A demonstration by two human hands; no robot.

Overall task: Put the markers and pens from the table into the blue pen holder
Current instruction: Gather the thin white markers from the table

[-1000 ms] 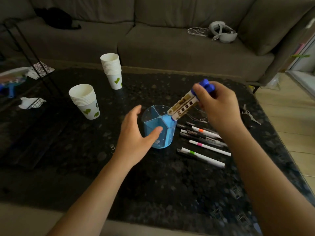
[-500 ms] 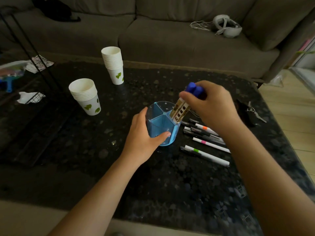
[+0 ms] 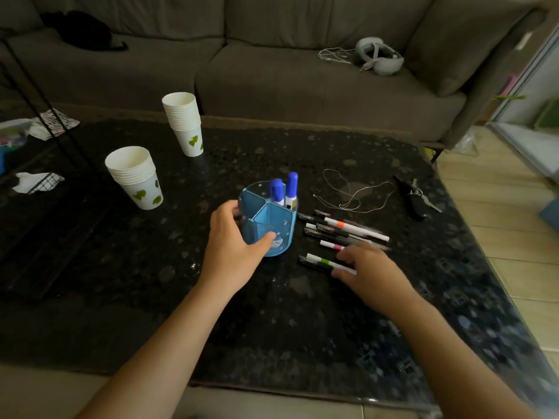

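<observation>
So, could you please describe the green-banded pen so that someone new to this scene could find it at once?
Start at the blue pen holder on the dark table; a cluster of pens lies just to its right. The green-banded pen is the one closest to the person, apart from the rest, under the fingers of the right hand. Its neighbours carry pink or orange bands.

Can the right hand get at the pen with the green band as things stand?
Probably yes. The right hand is already low over the pen with the green band, fingertips at its far end, and nothing lies on top. The left hand is off at the blue pen holder.
</observation>
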